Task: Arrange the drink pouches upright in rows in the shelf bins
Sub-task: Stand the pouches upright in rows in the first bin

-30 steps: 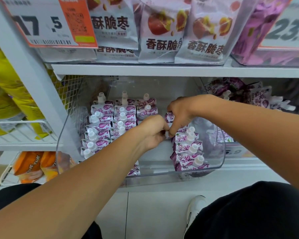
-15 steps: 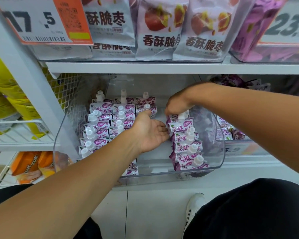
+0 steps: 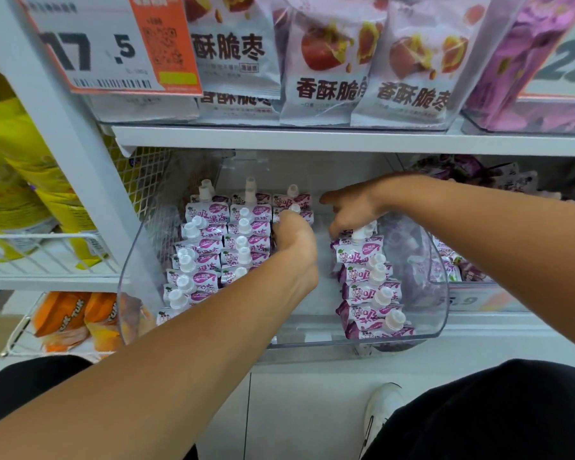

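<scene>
A clear plastic bin (image 3: 312, 341) on the lower shelf holds purple-and-white drink pouches with white caps. Upright rows of pouches (image 3: 203, 254) fill its left side, and a short third row (image 3: 292, 202) stands at the back. Another upright row (image 3: 367, 288) runs down the right. My left hand (image 3: 296, 242) is in the gap between them, its fingers curled on a pouch at the front of the third row. My right hand (image 3: 352, 210) pinches the rearmost pouch (image 3: 359, 252) of the right row at its top, with the index finger pointing left.
Blurred loose pouches (image 3: 412, 263) lie along the bin's right wall, and more fill the neighbouring bin (image 3: 452, 270). The shelf above (image 3: 312, 141) carries snack bags close over my hands. A wire basket (image 3: 47, 254) with yellow bags is at left. My shoe (image 3: 382, 413) is on the floor.
My left hand moved from the open gap up and left to the third row and curled its fingers. My right hand stayed at the rear of the right row.
</scene>
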`<state>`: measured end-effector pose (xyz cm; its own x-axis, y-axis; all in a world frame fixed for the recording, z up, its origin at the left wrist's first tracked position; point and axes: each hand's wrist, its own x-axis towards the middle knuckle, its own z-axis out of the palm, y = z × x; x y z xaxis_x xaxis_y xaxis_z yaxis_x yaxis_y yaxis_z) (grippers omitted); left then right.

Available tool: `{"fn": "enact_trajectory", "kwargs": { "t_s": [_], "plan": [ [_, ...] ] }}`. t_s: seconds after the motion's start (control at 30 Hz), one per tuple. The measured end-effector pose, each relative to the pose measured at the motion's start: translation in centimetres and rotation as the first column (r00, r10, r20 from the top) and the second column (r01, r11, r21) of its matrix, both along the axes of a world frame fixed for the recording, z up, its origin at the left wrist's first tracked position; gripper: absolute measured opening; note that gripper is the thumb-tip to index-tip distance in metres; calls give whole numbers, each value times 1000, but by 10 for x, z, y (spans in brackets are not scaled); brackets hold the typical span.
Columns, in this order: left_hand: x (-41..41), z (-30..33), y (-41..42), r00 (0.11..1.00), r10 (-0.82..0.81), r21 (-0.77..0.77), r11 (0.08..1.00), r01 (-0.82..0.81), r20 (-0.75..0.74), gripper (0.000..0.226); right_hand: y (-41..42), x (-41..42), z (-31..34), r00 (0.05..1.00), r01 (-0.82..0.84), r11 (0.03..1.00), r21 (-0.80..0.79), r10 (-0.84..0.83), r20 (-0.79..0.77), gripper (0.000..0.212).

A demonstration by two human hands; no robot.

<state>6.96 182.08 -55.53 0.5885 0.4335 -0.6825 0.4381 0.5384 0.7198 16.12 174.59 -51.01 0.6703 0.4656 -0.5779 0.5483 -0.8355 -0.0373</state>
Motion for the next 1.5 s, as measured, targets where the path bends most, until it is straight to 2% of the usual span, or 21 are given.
{"fn": "enact_trajectory", "kwargs": {
  "t_s": [0.13, 0.3, 0.5, 0.57, 0.63, 0.7, 0.77, 0.87, 0.9, 0.93, 1.0, 1.1, 1.17, 1.23, 1.27, 1.33, 1.43, 1.5],
  "plan": [
    [10, -11, -4, 997, 79, 49, 996, -80, 7, 50, -5, 7, -3, 998, -17, 989, 145, 8, 64, 80],
    [5, -6, -2, 999, -17, 1, 1000, 17, 50, 49, -2, 8, -6, 999, 34, 933, 357, -45, 24, 69],
    [15, -16, 16, 999, -9, -14, 1000, 10, 44, 51, 3, 16, -10, 997, 14, 931, 364, -39, 63, 34],
    [18, -13, 16, 998, -49, 29, 998, 48, 37, 43, 3, 16, -10, 995, 1, 943, 332, -33, 91, 34],
    [23, -11, 13, 985, -162, 94, 983, 156, 65, 26, 2, 15, -10, 992, -16, 967, 254, -17, 125, 45],
    [27, -12, 10, 949, -296, 165, 947, 277, 104, 14, 0, 17, -9, 988, -52, 985, 163, 27, 152, 43],
    [33, -16, 10, 922, -380, 280, 895, 347, 74, 17, -3, 17, -6, 989, -42, 992, 121, 24, 145, 38],
    [40, -18, 12, 873, -472, 571, 686, 451, -123, 34, -10, 15, 2, 996, 51, 992, 113, -58, 64, 48],
    [42, -18, 14, 853, -497, 620, 621, 480, -163, 38, -11, 14, 3, 996, 74, 990, 118, -79, 42, 43],
    [42, -18, 15, 836, -527, 630, 599, 493, -154, 40, -12, 15, 4, 995, 81, 990, 116, -88, 54, 33],
    [42, -18, 13, 816, -574, 578, 643, 503, -71, 35, -13, 15, 5, 985, 58, 994, 93, -72, 157, 20],
    [44, -22, 6, 837, -545, 384, 785, 487, 53, 23, -17, 12, 8, 916, -95, 995, 27, 77, 393, 25],
    [46, -22, 7, 881, -461, 191, 879, 438, 102, 24, -21, 12, 8, 872, -175, 985, -1, 156, 465, 35],
    [46, -19, 9, 862, -483, 69, 875, 479, 151, 28, -23, 11, 9, 851, -219, 975, -30, 206, 483, 46],
    [44, -16, 9, 843, -512, 30, 857, 515, 162, 29, -23, 10, 9, 841, -236, 971, -44, 226, 491, 45],
    [41, -14, 9, 840, -516, -11, 851, 525, 166, 28, -23, 10, 8, 832, -264, 963, -47, 252, 495, 36],
    [33, -13, 4, 880, -462, 75, 887, 456, 113, 25, -21, 14, 5, 830, -263, 962, -74, 265, 490, 30],
    [27, -11, -1, 899, -428, 70, 903, 423, 93, 21, -18, 16, 5, 844, -238, 968, -81, 248, 477, 28]
  ]
}}
